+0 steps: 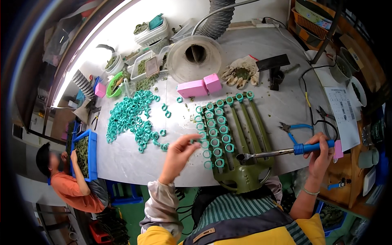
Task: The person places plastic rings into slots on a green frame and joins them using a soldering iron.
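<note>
My left hand (179,157) is raised left of an olive-green fork-shaped frame (247,174), thumb and fingers pinched on a small teal ring (192,141), mostly hidden by the fingers. My right hand (320,157) grips the blue handle of a soldering iron (277,153). Its dark, broad tip lies over the frame, near the base of the bars. Teal rings (212,132) stand in rows along the left bars. The right bars (257,122) carry single rings at their far ends. Left of the frame, a heap of loose teal rings (130,116) covers the table.
Pink blocks (192,89), a stained glove (241,72) and a black stand (274,67) lie beyond the frame. Blue-handled pliers (295,127) and a paper sheet (342,116) sit at right. An extraction funnel (177,61) stands behind. A co-worker (69,185) works beside a blue crate (93,159).
</note>
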Tool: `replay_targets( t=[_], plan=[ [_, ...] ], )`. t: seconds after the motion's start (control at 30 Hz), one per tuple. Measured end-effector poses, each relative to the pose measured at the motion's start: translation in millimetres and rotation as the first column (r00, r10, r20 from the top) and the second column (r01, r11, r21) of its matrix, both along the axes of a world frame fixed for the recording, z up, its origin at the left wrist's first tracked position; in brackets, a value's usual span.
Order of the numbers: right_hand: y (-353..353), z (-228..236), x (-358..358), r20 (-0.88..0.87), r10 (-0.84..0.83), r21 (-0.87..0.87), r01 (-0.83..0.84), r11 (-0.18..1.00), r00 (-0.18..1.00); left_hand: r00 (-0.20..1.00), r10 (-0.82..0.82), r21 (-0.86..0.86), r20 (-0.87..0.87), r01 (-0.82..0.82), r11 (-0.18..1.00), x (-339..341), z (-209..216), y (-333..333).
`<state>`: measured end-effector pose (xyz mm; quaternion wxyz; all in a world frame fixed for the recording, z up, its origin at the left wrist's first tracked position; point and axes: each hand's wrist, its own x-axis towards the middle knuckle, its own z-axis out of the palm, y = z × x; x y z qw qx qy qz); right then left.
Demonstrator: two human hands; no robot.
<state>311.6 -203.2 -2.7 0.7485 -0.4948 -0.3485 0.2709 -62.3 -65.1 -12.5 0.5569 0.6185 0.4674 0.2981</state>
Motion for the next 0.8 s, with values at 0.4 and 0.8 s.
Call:
replay_targets(
  t=[0.4, 0.8],
  plan=[
    [-1, -11, -10, -0.128, 0.034, -0.016, -0.037, 0.999, 0.991, 0.941, -0.14, 0.584, -0.308, 0.304, 0.753, 69, -17, -50],
    [-10, -13, 16, -0.085, -0.017, -0.052, 0.012, 0.999, 0.996, 0.927, -0.204, 0.595, -0.315, 0.361, 0.719, 68, -11, -45]
  ],
)
